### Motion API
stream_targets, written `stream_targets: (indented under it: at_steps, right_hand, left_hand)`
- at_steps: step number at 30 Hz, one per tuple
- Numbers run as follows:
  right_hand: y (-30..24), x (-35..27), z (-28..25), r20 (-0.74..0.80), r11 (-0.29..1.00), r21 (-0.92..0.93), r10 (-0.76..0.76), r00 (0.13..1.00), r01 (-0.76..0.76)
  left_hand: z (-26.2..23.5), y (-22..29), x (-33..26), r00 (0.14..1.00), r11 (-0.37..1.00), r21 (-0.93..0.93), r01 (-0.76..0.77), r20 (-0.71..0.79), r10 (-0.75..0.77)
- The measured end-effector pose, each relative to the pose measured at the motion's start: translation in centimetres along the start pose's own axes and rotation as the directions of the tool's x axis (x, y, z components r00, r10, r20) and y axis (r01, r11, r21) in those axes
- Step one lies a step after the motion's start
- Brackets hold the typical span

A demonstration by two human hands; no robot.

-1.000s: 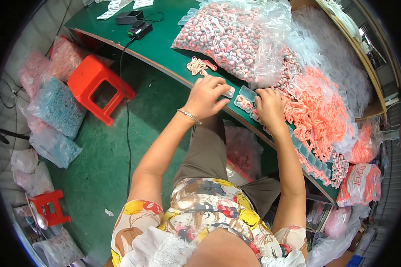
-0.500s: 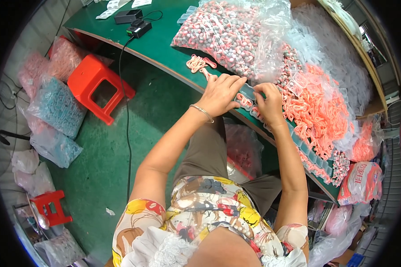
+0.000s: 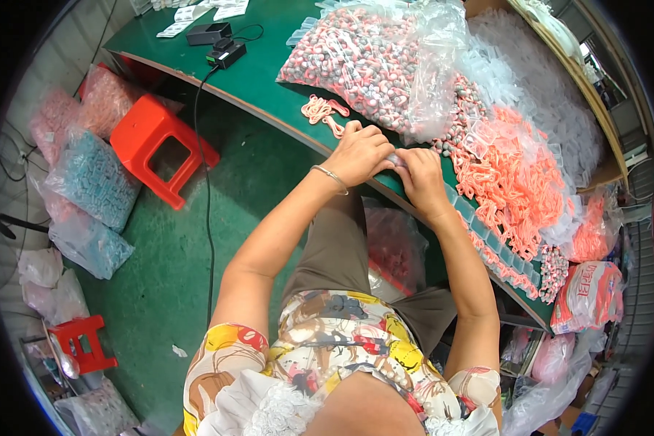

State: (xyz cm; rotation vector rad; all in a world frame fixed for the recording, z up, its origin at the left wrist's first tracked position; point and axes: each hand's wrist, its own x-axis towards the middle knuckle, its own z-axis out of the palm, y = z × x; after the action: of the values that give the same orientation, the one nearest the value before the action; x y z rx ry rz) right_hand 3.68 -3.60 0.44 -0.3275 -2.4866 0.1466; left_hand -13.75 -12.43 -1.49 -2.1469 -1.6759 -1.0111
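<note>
My left hand (image 3: 359,155) and my right hand (image 3: 421,174) meet over the table's near edge, fingers bent and pinched. Between their fingertips is a small clear plastic box (image 3: 394,159), mostly covered by the fingers. Beyond my left hand lies a little heap of peach cord loops (image 3: 317,110). To the right of my right hand, a row of open clear boxes (image 3: 503,256) runs along the edge, with coral loops in or beside them. A large pile of coral cord loops (image 3: 498,178) lies behind that row.
A clear bag of grey and pink beads (image 3: 363,62) fills the back of the green table (image 3: 275,86). Right of it stands a carton of clear plastic pieces (image 3: 552,87). A black device (image 3: 226,53) trails a cable. Left on the floor are a red stool (image 3: 142,138) and filled bags (image 3: 94,174).
My right hand has moved left and slightly down, closing up to my left hand. The fingers of both hands now press together on the small box; the boxes under them are now less visible.
</note>
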Motion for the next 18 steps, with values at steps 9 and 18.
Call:
stream_targets:
  at_steps: [9, 18]
  right_hand:
    - [0.1, 0.8, -1.1, 0.065, 0.998, 0.057, 0.000, 0.998, -0.003]
    - [4.1, -2.0, -3.6, 0.133, 0.882, -0.255, 0.438, 0.889, -0.396]
  left_hand:
    - [-0.8, -0.4, -0.6, 0.994, 0.989, 0.121, -0.083, -0.065, 0.091]
    - [-2.6, 0.1, -0.5, 0.997, 0.987, 0.153, -0.041, -0.056, 0.050]
